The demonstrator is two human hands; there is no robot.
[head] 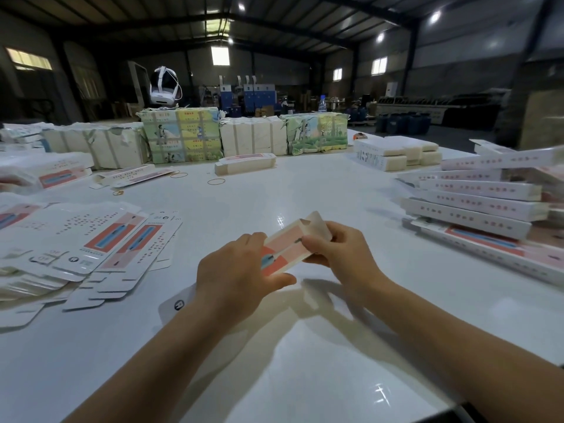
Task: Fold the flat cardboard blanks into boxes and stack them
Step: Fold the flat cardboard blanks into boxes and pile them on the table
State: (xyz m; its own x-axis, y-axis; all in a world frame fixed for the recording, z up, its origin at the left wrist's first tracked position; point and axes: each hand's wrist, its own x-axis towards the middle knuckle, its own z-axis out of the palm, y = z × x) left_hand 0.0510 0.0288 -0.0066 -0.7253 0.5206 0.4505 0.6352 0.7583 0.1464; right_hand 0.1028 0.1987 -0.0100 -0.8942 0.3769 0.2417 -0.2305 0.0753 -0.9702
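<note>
While flat blanks lie at left and folded boxes are stacked at right, a cardboard box is gripped above the white surface by both hands, left hand and right hand.

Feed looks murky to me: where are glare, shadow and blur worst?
Head view: ceiling lights glare on the glossy table; both hands, left hand and right hand, cast shadows toward the camera under the box; the folded boxes at the right edge smear; the hall behind is dim.
</note>
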